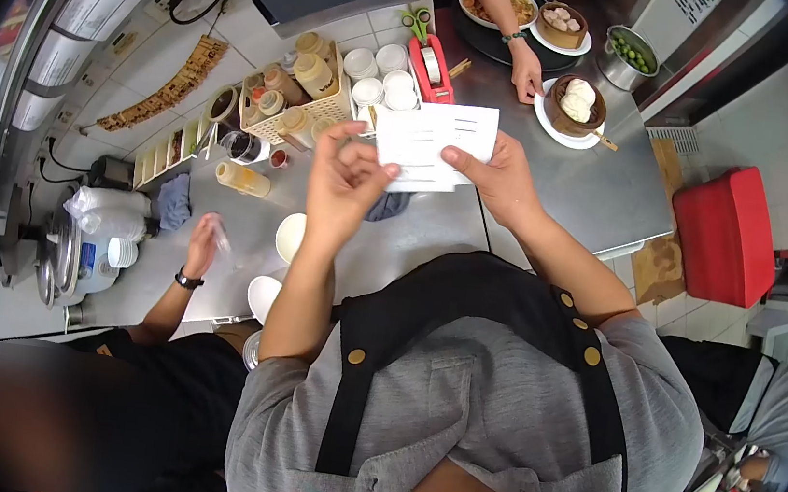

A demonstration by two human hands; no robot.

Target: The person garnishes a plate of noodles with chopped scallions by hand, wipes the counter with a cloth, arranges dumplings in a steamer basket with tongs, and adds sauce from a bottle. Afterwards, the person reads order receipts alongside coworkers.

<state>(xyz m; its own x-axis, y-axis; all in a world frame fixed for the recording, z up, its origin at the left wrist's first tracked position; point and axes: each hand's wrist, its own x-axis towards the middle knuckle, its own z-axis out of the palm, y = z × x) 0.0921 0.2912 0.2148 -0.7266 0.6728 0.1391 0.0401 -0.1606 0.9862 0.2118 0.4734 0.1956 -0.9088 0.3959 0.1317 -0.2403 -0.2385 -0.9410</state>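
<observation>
White paper slips (425,143) with printed lines are held up above the steel counter (451,216). My right hand (499,175) pinches them at the right side, thumb on top. At their lower left edge is my left hand (349,168), its thumb and fingers curled against the paper. Behind the slips stand white lidded cups (400,88) and a red tape dispenser (430,70). A dark cloth (387,208) lies partly hidden below them.
Another person's hand (526,75) touches a white plate with a steamer basket (575,106). At left, a co-worker's hand (203,242) is over the counter near bowls (290,236). Sauce bottles (313,73) fill a basket. A red bin (724,235) stands right.
</observation>
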